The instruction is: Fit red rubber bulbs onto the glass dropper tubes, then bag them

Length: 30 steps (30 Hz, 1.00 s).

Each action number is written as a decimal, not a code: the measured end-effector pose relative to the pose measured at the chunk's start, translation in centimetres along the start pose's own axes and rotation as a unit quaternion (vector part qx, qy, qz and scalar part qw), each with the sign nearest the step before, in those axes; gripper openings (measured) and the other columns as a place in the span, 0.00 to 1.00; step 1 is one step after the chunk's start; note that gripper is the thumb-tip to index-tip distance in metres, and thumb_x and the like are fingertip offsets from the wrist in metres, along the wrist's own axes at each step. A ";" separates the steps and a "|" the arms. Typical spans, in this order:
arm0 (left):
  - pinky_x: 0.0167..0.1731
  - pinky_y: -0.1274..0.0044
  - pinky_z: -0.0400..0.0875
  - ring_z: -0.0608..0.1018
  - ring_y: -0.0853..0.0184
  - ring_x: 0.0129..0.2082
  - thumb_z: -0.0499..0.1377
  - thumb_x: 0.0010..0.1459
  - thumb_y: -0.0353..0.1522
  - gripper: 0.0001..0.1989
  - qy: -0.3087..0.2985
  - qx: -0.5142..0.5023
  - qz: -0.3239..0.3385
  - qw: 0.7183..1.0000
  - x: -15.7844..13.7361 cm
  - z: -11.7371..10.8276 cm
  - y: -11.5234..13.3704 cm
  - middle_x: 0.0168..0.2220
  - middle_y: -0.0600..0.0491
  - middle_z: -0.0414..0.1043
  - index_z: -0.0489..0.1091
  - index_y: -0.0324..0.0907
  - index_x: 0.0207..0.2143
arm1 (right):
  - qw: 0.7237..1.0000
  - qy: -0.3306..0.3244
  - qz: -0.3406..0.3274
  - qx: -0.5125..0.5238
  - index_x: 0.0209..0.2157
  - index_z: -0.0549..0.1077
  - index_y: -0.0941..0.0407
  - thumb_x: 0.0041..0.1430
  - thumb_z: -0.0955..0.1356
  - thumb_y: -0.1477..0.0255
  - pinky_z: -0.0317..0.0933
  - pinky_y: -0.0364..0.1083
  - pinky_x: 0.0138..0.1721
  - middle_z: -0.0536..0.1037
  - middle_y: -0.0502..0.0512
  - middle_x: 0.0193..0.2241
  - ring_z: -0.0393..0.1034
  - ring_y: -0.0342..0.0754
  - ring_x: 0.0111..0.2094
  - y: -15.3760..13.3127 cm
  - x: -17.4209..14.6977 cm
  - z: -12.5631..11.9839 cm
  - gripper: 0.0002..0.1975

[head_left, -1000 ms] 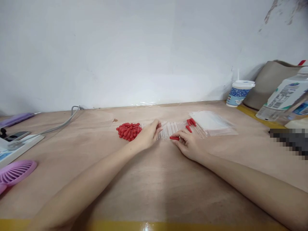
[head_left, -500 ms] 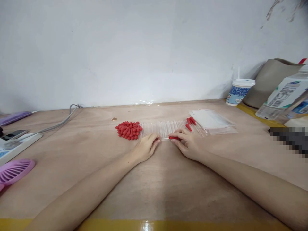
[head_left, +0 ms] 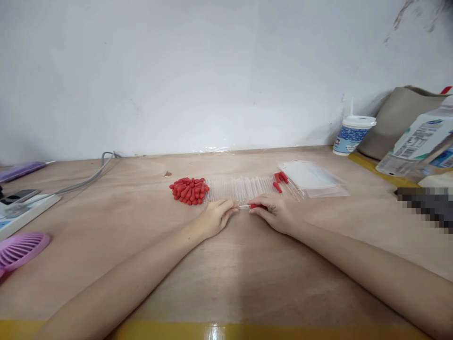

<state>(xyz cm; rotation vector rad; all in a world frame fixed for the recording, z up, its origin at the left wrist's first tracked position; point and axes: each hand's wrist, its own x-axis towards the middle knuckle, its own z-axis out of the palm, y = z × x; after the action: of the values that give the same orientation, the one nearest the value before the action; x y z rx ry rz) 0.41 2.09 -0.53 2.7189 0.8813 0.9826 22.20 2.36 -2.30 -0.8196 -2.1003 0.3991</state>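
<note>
Between the thumb and fingers of my left hand (head_left: 220, 215) is a thin clear dropper tube (head_left: 244, 206), lying level and pointing right. My right hand (head_left: 274, 215) pinches a red rubber dropper bulb (head_left: 254, 206), whose open end meets the tube's right end; whether the tube sits inside it I cannot tell. Just behind my hands lies a row of clear tubes (head_left: 247, 188). A pile of red bulbs (head_left: 189, 191) rests left of the row. At the row's right end, a few tubes with red bulbs (head_left: 281, 177) lie together.
Clear plastic bags (head_left: 309, 177) lie at right. Farther right stand a lidded paper cup (head_left: 350, 136), a grey container (head_left: 392, 118) and a plastic bottle (head_left: 414, 141). On the left are a pink fan (head_left: 23, 252), a power strip (head_left: 31, 215) and a grey cable (head_left: 88, 182).
My left hand has shifted slightly right with the tube. The bulb in my right hand now meets the tube's end in plain view, and my right fingers have closed in more tightly around it.
</note>
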 end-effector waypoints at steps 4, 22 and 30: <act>0.28 0.79 0.66 0.71 0.70 0.28 0.49 0.60 0.30 0.08 0.001 0.000 0.015 1.000 0.0 0.0 0.0 0.28 0.52 0.69 0.65 0.38 0.32 | 0.999 0.006 -0.036 -0.011 0.38 0.72 0.53 0.57 0.63 0.72 0.64 0.44 0.35 0.76 0.52 0.32 0.69 0.44 0.33 -0.1 -0.1 -0.1 0.08; 0.28 0.78 0.66 0.71 0.69 0.28 0.46 0.60 0.28 0.09 -0.030 0.145 0.060 0.987 -0.2 0.0 0.0 0.28 0.51 0.68 0.64 0.38 0.31 | 0.980 0.022 -0.119 -0.157 0.37 0.71 0.56 0.59 0.61 0.73 0.64 0.43 0.32 0.74 0.55 0.30 0.68 0.44 0.30 -1.2 -0.7 0.1 0.09; 0.33 0.75 0.68 0.72 0.67 0.32 0.47 0.61 0.32 0.10 -0.008 0.089 0.003 0.996 0.0 -0.1 0.2 0.32 0.49 0.70 0.65 0.38 0.38 | 0.984 0.031 -0.073 -0.158 0.38 0.72 0.53 0.59 0.62 0.71 0.63 0.45 0.33 0.74 0.54 0.33 0.68 0.44 0.31 -0.8 0.2 -0.9 0.08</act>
<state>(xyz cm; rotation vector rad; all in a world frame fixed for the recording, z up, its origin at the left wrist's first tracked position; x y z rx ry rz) 0.42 1.96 -0.35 2.8739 1.0037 0.9221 22.52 1.87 -1.21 -0.8375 -2.1778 -0.0407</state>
